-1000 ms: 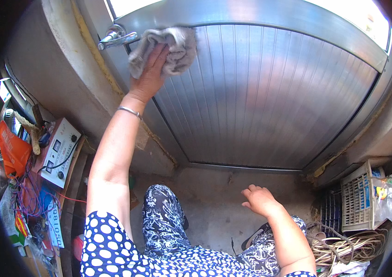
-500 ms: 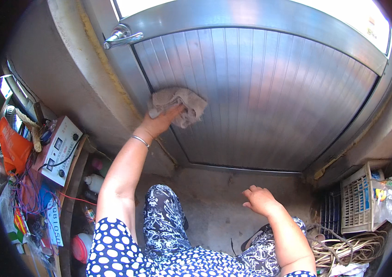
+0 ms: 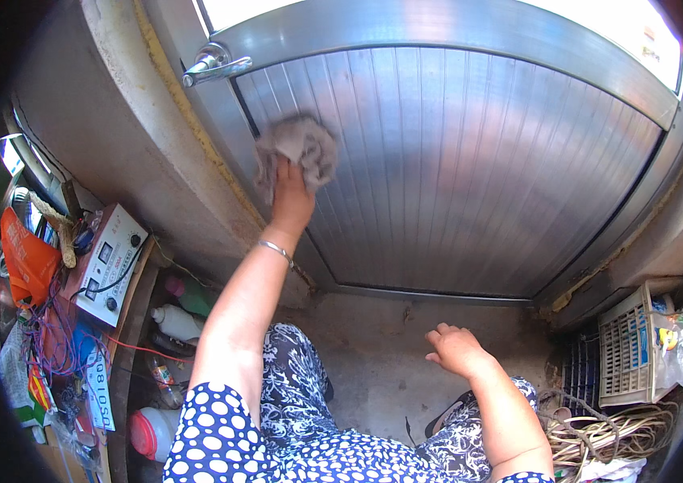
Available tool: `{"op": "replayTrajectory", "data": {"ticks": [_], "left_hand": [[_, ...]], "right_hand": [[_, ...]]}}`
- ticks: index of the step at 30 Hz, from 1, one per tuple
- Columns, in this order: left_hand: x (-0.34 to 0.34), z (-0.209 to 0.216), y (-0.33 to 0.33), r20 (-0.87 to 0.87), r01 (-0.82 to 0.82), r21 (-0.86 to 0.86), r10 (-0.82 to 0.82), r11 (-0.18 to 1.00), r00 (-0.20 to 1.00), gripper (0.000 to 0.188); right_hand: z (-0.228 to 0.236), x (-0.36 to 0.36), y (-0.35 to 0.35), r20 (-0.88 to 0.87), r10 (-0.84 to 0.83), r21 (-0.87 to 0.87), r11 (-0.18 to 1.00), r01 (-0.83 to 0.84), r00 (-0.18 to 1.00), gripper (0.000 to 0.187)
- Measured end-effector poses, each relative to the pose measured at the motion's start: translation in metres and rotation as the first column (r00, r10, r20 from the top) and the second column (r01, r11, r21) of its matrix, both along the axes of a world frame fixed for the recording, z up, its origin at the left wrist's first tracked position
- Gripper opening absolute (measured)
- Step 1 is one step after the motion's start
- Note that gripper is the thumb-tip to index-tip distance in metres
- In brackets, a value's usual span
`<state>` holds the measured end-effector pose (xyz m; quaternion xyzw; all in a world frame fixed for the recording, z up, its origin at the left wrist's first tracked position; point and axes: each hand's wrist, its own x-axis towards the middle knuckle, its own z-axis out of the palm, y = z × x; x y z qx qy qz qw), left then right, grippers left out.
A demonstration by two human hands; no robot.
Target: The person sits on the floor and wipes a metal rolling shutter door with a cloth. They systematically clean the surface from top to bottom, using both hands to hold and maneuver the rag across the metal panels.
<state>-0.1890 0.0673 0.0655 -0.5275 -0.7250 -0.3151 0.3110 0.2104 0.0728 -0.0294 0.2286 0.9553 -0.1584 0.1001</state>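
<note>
My left hand (image 3: 291,196) presses a crumpled grey-beige cloth (image 3: 315,153) against the left side of a ribbed metal door panel (image 3: 454,177). Its fingers reach into the folds, and the cloth partly hides their tips. A silver bangle circles that wrist. Above and to the left of the cloth is the door's shiny lever handle (image 3: 217,66). My right hand (image 3: 456,349) hovers over my right knee with nothing in it, its fingers loosely bent and somewhat apart.
On the left, a shelf holds a white control box (image 3: 110,264) with dials, tangled wires and an orange bag (image 3: 29,256). Bottles and a red-lidded jar (image 3: 148,435) sit below it. At right are a plastic crate (image 3: 625,350) and a coil of cord (image 3: 623,435).
My left hand has swept the cloth up the door panel and slightly left, and the cloth has bunched up more. My right hand has hardly moved.
</note>
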Motion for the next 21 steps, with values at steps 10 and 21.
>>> {"op": "replayTrajectory", "data": {"ticks": [10, 21], "left_hand": [[-0.012, 0.024, 0.003, -0.101, 0.086, 0.129, -0.073, 0.988, 0.992, 0.06], [0.046, 0.026, 0.017, -0.128, -0.055, -0.043, 0.049, 0.998, 0.991, 0.052]], "right_hand": [[-0.007, 0.004, 0.003, -0.032, 0.011, -0.016, 1.0, -0.012, 0.999, 0.037], [-0.005, 0.004, -0.001, -0.032, -0.009, -0.02, 1.0, 0.008, 0.999, 0.038]]}}
